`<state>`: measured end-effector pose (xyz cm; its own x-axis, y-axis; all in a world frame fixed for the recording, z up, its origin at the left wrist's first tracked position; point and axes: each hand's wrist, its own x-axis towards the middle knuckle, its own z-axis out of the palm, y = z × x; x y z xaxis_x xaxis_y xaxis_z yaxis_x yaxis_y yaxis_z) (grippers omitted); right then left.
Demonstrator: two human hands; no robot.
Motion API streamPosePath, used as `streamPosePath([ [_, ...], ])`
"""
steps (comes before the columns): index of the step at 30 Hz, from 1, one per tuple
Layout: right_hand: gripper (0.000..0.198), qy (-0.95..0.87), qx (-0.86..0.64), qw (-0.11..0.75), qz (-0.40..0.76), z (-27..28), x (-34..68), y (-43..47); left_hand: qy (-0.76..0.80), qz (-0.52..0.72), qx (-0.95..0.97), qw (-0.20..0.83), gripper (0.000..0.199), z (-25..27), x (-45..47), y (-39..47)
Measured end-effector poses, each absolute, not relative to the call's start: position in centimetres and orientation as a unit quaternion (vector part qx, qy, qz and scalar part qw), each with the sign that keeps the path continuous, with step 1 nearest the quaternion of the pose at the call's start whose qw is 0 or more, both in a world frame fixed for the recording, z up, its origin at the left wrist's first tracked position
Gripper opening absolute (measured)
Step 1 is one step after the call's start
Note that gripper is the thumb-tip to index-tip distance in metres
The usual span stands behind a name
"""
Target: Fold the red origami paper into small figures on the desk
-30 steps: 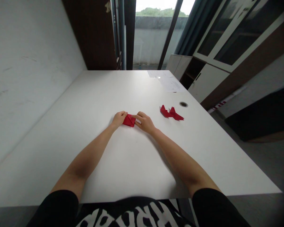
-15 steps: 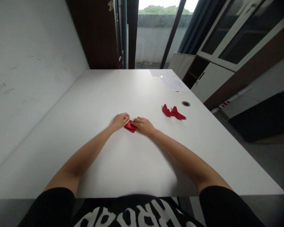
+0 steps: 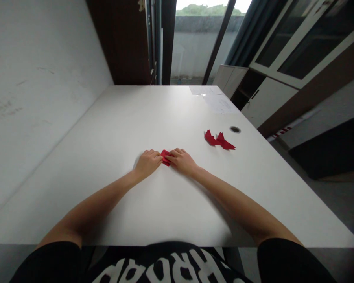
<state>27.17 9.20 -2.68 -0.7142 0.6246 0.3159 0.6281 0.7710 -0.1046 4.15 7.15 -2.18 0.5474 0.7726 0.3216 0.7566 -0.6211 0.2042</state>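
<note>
A small piece of folded red paper (image 3: pixel 165 157) lies on the white table between my two hands. My left hand (image 3: pixel 148 162) is closed, its fingertips gripping the paper's left edge. From the other side, the fingers of my right hand (image 3: pixel 181 160) close on the right part of the paper and cover it. Only the middle of the paper shows, and its finer folds are too small to make out. Farther right on the table stand two red folded-paper figures (image 3: pixel 211 138) (image 3: pixel 225 142) with pointed tips, side by side.
The white table (image 3: pixel 129 118) runs along a wall (image 3: pixel 47 70) on the left. Printed sheets (image 3: pixel 220 103) lie at its far right corner. A round cable hole (image 3: pixel 235 129) sits near the right edge. White cabinets (image 3: pixel 270 100) stand beyond that side.
My left hand has come down and toward me, from the paper's upper left to its left edge, where it now grips. The paper has turned a little under my right hand.
</note>
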Motion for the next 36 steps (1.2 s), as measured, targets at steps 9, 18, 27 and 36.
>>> streamPosePath([
  [9,0.019,-0.903,-0.337,0.242,0.113,-3.2,27.9,8.6,0.470,0.228,0.849,0.081,0.019,-2.5,3.8,6.7],
  [18,0.013,-0.855,-0.414,0.272,0.156,-3.5,27.5,8.4,0.466,0.280,0.824,0.160,0.012,-2.7,4.2,6.9],
  [27,0.021,-0.834,-0.493,0.204,0.145,-2.3,27.1,7.7,0.503,0.257,0.808,0.166,0.011,-2.2,4.3,6.8],
  [36,0.017,-0.807,-0.547,0.173,0.142,-2.0,26.6,7.4,0.527,0.247,0.799,0.151,0.013,-2.3,4.5,6.9],
])
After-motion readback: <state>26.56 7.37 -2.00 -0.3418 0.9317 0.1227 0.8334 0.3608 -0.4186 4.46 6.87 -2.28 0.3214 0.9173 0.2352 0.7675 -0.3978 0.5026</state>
